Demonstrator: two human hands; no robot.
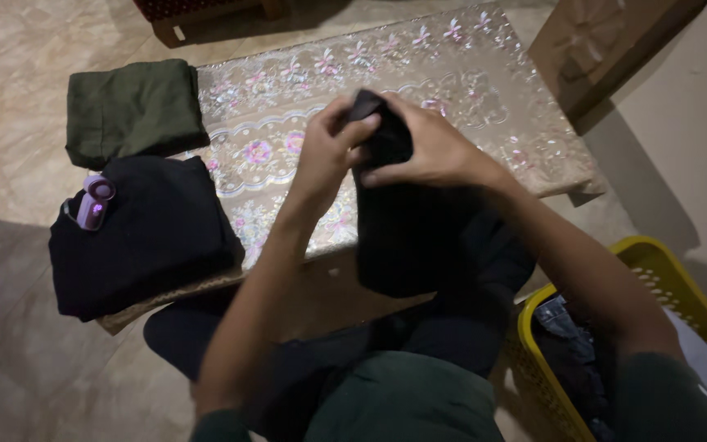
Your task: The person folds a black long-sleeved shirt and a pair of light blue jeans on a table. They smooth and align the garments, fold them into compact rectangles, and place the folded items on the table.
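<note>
On the table (484, 106), far left: a folded cloth (134, 110). Nearer, a second folded pile (157, 237) with a small device (94, 201) on top (left edge). Right, on the floor: a basket (656, 270), clothes (566, 344) inside.

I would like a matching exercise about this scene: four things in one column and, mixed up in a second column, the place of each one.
Things:
1. black garment
2. olive-green folded cloth
3. small purple device
4. yellow basket

Places:
A. on top of the folded black pile
B. on the floor, at the person's right
C. held in both hands, left hand and right hand
D. at the far left corner of the flowered table cover

Pairs: 1-C, 2-D, 3-A, 4-B
</note>
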